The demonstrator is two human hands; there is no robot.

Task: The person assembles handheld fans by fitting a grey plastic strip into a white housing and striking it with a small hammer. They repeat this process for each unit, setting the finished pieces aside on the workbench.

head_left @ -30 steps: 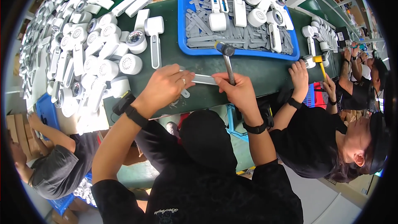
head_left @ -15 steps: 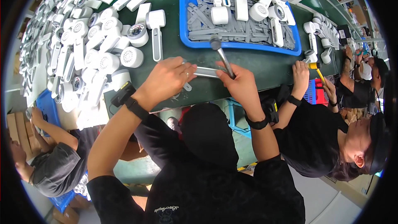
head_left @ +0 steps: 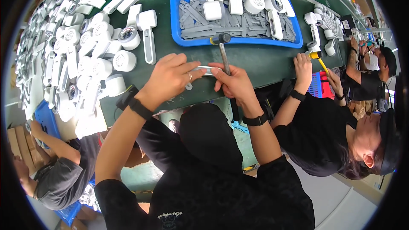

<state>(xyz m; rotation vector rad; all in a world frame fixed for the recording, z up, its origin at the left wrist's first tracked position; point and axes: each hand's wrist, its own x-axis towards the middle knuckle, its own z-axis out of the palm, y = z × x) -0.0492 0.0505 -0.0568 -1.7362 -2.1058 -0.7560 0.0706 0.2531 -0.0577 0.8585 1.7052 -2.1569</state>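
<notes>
Just above the green table, my left hand (head_left: 170, 76) is closed on one end of a narrow white-and-grey handle part (head_left: 207, 71). My right hand (head_left: 235, 84) presses its thumb and finger on the part's other end. That same hand also grips a hammer (head_left: 223, 55), whose dark head points up and away from me while its black grip hangs below the palm. Most of the part is covered by my fingers. A small grey strip end (head_left: 188, 86) shows under my left hand.
A blue tray (head_left: 238, 41) of grey strips and several white handheld fans stands beyond my hands. Piled white fans (head_left: 102, 68) fill the left side, with a single fan (head_left: 148, 38) nearer. To the right, a co-worker's hand (head_left: 303, 70) rests near a yellow hammer (head_left: 322, 64).
My hands have come closer together, covering more of the handle part. The hammer has swung more upright, and its black grip now shows below my right hand. The whole view has shifted slightly.
</notes>
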